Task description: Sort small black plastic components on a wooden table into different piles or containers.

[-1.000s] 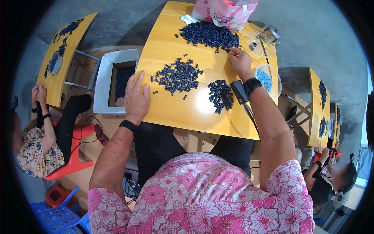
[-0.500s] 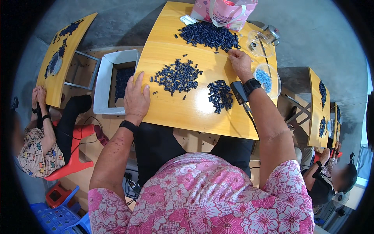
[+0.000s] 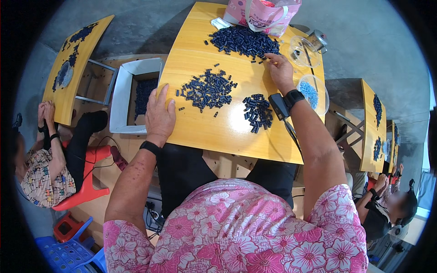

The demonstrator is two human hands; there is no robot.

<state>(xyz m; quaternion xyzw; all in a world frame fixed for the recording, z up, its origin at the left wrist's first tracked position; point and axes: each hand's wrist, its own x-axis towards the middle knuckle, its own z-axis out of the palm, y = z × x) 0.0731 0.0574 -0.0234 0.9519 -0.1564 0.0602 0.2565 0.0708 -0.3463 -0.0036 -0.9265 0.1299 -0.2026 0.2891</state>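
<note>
My left hand (image 3: 160, 114) lies flat, fingers apart, on the left part of the yellow wooden table (image 3: 214, 132), close to the middle heap of small dark blue cylinders (image 3: 207, 89). My right hand (image 3: 280, 70) reaches to the near edge of the far, larger heap of dark pieces (image 3: 243, 40), fingers curled down on the pieces; whether it holds one I cannot tell. A smaller heap (image 3: 258, 111) lies just left of my right wrist, which wears a black band with a small black device (image 3: 278, 106).
A clear bowl with light blue pieces (image 3: 314, 92) and an empty clear bowl (image 3: 302, 45) sit at the table's right edge. A pink bag (image 3: 264, 13) stands at the far end. A white box with dark pieces (image 3: 136, 93) is left of the table. Other people sit at neighbouring tables.
My right hand has moved forward from the table's right side to the near edge of the far heap. My left hand has stayed flat in place.
</note>
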